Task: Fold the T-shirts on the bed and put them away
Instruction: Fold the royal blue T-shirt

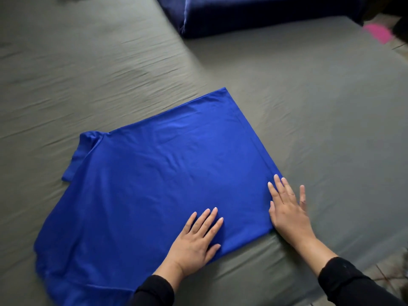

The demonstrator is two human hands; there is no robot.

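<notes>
A bright blue T-shirt (159, 173) lies spread flat on the grey bed sheet (309, 96), its hem edge toward the right and a sleeve sticking out at the upper left. My left hand (196, 237) presses flat on the shirt near its lower right corner, fingers straight. Along the shirt's right edge my right hand (287, 208) lies flat, fingers straight, partly on the fabric and partly on the sheet. Neither hand holds anything. Black sleeves cover both forearms.
A dark navy pillow or folded cover (254, 14) lies at the top of the bed. A pink item (377, 33) shows past the bed's far right edge. The bed's near edge runs along the lower right, with floor beyond it.
</notes>
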